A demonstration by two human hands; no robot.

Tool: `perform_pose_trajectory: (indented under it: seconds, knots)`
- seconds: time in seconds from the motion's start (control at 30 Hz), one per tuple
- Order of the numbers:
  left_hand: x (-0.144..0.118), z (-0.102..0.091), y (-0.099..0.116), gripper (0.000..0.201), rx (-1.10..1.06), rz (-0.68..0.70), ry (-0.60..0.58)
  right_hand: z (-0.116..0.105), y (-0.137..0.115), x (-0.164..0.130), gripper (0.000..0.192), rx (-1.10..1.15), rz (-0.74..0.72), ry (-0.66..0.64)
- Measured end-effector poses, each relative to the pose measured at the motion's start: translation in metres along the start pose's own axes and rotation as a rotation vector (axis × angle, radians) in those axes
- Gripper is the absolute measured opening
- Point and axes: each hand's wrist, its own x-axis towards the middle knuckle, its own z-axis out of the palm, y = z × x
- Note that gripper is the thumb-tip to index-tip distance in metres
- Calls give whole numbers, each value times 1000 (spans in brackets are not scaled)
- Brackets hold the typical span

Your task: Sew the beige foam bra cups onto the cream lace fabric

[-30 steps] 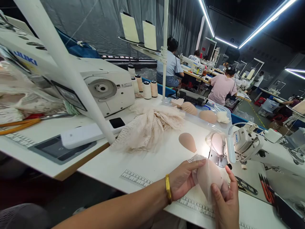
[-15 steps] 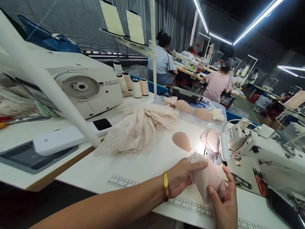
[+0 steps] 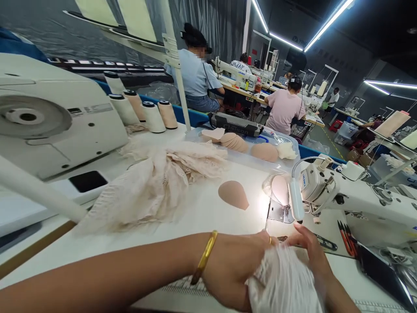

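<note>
A sheer cream fabric piece (image 3: 283, 282), bunched in folds and partly blurred, hangs between my two hands at the lower right. My left hand (image 3: 236, 265), with a gold bracelet at the wrist, is closed on its left side, back of the hand upward. On the other side, my right hand (image 3: 314, 254) grips the fabric, its index finger stretched toward the sewing machine; its other fingers are partly hidden. Just beyond stands the lit sewing machine (image 3: 321, 184), with a beige cup (image 3: 280, 190) beside its needle area. Another beige cup pad (image 3: 233, 194) lies flat on the table.
Lace fabric (image 3: 159, 182) is heaped to the left, near several thread cones (image 3: 153, 117). A clear tray (image 3: 234, 158) holds more cup pads. Thread snips (image 3: 326, 242) and red-handled tools (image 3: 347, 239) lie at right. Co-workers sit at machines behind.
The smooth beige cup seen in my hands is now hidden behind gathered sheer fabric. My left hand has turned over, back upward, and both hands have come lower. The view has shifted right.
</note>
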Motion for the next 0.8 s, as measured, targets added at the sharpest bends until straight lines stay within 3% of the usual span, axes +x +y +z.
perform_pose_trajectory:
  seconds: [0.07, 0.13, 0.2, 0.3, 0.43, 0.6, 0.8]
  knots:
    - [10, -8, -16, 19, 420, 113, -66, -11, 5, 24, 9, -297, -232, -261]
    - [20, -16, -35, 25, 670, 154, -112, -15, 10, 41, 23, -672, -490, -400]
    - [28, -23, -49, 25, 742, 154, -134, -15, 14, 49, 32, -902, -620, -400]
    - [31, -30, -58, 20, 701, 148, -83, -18, 16, 49, 38, -937, -647, -374]
    - [30, -30, -55, 19, 677, 130, -42, -24, 14, 45, 35, -875, -614, -438]
    - [32, -30, -57, 15, 712, 111, -72, -24, 19, 45, 38, -910, -577, -379]
    - [34, -31, -59, 13, 665, 119, 5, -24, 24, 45, 44, -948, -547, -327]
